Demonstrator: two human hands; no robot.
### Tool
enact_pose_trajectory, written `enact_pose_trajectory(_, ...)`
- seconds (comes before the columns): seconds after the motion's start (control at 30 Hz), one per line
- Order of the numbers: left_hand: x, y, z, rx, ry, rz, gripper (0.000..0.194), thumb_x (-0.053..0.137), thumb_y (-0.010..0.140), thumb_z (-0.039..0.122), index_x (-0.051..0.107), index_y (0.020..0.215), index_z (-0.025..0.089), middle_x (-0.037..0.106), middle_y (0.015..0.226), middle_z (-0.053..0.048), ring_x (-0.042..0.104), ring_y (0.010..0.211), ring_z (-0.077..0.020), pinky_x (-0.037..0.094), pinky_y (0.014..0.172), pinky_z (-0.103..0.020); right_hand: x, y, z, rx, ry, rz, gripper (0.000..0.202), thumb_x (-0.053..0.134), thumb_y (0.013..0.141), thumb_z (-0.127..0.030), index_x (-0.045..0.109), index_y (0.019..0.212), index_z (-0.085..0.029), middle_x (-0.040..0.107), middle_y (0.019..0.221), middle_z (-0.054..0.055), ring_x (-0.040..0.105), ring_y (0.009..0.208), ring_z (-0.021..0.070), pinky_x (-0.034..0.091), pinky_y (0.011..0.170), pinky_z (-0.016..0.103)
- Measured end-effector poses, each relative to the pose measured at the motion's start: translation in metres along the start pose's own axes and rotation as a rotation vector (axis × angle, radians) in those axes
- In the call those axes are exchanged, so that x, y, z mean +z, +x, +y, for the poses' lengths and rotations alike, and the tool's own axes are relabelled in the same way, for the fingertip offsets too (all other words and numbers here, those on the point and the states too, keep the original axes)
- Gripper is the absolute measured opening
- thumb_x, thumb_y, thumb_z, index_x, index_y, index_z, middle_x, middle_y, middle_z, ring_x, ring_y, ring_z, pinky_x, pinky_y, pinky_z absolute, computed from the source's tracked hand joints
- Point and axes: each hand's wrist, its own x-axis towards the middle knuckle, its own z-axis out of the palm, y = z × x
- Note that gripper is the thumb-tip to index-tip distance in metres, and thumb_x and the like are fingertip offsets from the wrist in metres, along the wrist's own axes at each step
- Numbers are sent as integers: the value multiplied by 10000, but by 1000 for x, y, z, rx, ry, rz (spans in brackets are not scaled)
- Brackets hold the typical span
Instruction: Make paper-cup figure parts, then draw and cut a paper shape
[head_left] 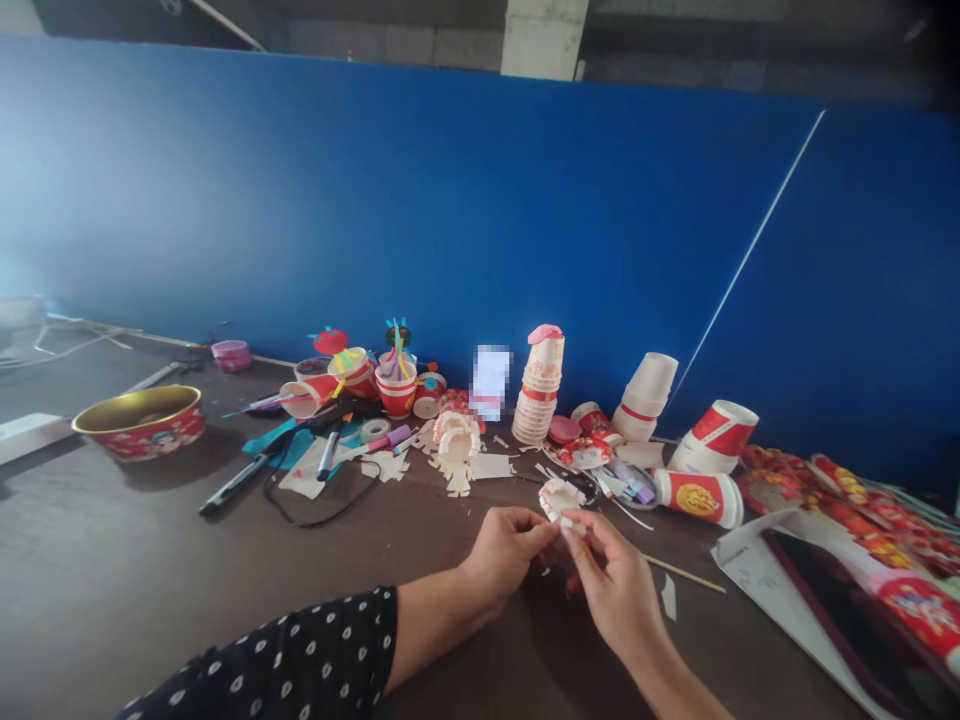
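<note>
Both of my hands meet low in the middle of the head view, over the dark table. My left hand (506,552) is closed, thumb and forefinger pinching the near edge of a cut paper cup piece (559,495). From the other side, my right hand (611,565) grips the same piece between thumb and fingers. Its white rim is cut into short tabs, with red marks on the outside. Just beyond lies a similar cut cup piece (459,440) with fringed edges. A thin wooden stick (686,573) and a white paper scrap (669,597) lie right of my right hand.
A stack of paper cups (537,395) stands by the blue partition (450,200). Tipped cups (697,497) and a phone (847,620) are on the right. Markers (328,456), tape (375,430) and a gold-lined tin (142,435) are on the left.
</note>
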Motion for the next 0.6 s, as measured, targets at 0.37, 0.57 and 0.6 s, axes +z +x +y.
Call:
enact_pose_trajectory(0.37, 1, 0, -2, 51, 119, 6, 319, 565, 636, 443, 498, 536, 148, 458, 426, 35, 381, 415, -76, 268, 421, -209, 2, -1, -3, 3, 124, -109, 168, 513, 794, -363, 513, 833, -199, 578, 616, -6, 569, 499, 151, 466, 476, 233)
enact_pose_trajectory(0.57, 2, -3, 4, 62, 223, 11, 301, 532, 674, 383, 478, 487, 153, 464, 422, 30, 367, 407, -72, 254, 415, -207, 2, -1, -3, 0, 69, -51, 198, 496, 803, -384, 528, 790, -189, 575, 561, -7, 567, 463, 151, 439, 443, 224)
enact_pose_trajectory(0.6, 2, -3, 4, 56, 224, 17, 299, 533, 672, 382, 481, 487, 153, 464, 423, 31, 368, 408, -72, 256, 416, -207, 3, -1, -3, 0, 76, -44, 203, 504, 798, -384, 536, 812, -184, 589, 568, 0, 569, 461, 153, 443, 442, 226)
